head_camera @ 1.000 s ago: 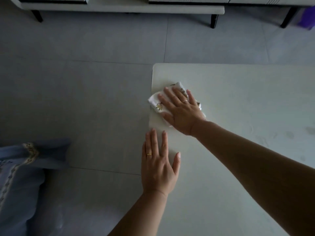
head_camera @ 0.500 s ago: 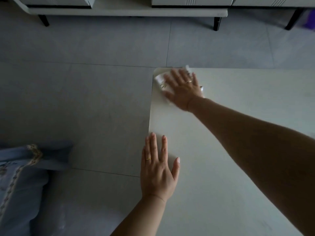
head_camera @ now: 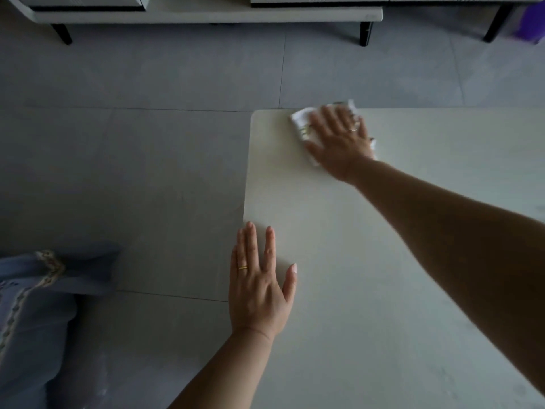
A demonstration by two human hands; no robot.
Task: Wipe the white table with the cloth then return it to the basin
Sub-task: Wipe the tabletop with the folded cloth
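Note:
The white table (head_camera: 368, 290) fills the right half of the view, its left edge running down the middle. My right hand (head_camera: 342, 143) lies flat with spread fingers on a white patterned cloth (head_camera: 302, 119), pressing it onto the table at the far edge, a little right of the far left corner. Parts of the cloth stick out past the fingers and beside the wrist. My left hand (head_camera: 259, 284) rests flat on the table at its left edge, fingers apart, holding nothing. No basin is in view.
Grey tiled floor (head_camera: 132, 172) lies left of and beyond the table. A low white cabinet on black legs (head_camera: 206, 13) runs along the top. A blue cushion with trim (head_camera: 32, 305) sits at the lower left. Something purple (head_camera: 530, 22) is at the top right.
My right hand slid the cloth from the table's left edge away to the far left corner, then to the right along the far edge. My left hand stayed put.

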